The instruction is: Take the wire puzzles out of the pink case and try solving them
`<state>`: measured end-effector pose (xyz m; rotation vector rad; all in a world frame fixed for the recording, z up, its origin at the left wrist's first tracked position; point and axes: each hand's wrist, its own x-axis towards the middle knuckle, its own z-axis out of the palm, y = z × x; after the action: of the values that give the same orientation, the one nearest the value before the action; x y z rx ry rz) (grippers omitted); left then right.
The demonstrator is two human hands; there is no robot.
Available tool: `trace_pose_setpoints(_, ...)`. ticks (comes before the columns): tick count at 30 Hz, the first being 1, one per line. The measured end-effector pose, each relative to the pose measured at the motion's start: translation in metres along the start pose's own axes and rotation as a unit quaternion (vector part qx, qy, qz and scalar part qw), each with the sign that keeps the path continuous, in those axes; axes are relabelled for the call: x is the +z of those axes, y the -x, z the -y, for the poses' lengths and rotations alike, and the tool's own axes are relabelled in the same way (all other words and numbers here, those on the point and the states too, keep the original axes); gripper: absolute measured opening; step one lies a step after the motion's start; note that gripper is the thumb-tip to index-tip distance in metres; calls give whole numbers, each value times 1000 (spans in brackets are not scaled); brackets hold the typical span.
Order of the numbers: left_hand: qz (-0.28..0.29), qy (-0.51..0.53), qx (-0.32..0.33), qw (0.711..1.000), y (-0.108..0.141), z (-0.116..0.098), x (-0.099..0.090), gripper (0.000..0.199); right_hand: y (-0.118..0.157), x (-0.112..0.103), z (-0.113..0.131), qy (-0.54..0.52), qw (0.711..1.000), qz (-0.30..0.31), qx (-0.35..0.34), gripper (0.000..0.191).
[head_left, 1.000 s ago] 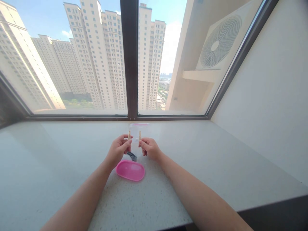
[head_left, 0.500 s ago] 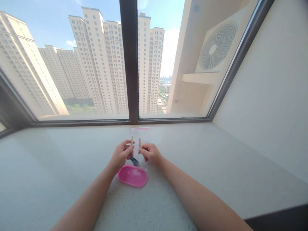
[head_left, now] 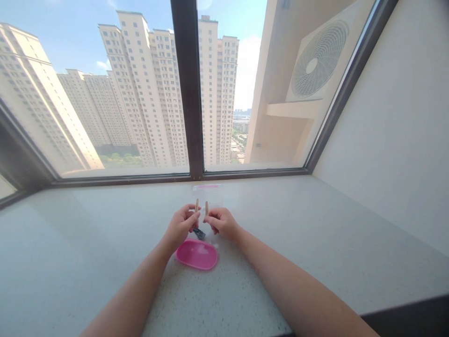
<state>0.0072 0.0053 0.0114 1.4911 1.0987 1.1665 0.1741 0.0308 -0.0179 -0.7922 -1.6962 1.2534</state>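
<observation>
My left hand pinches a short, slim wooden stick, held upright. Facing it, my right hand grips a similar wooden stick between thumb and fingers. A narrow gap separates the two sticks. Just below my left fingers is a small dark grey object, partly covered by that hand; its kind is unclear. Closer to me, a pink oval dish rests on the pale speckled surface. Behind my hands lies a clear plastic bag with a pink strip along its top.
The pale speckled ledge spreads to both sides and runs back to a dark window frame. On the right rises a white wall. Tall buildings and an air-conditioner unit stand outside the glass.
The two sticks are slightly closer together, both hands keeping their hold. The whole view has shifted a little; the dish and grey object appear otherwise unmoved.
</observation>
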Motion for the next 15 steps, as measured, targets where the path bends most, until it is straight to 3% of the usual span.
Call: trace_pose_setpoints(15, -5, 8, 3, 1000, 1, -3, 1, 26, 0, -1, 0, -10, 1000, 2, 6, 18)
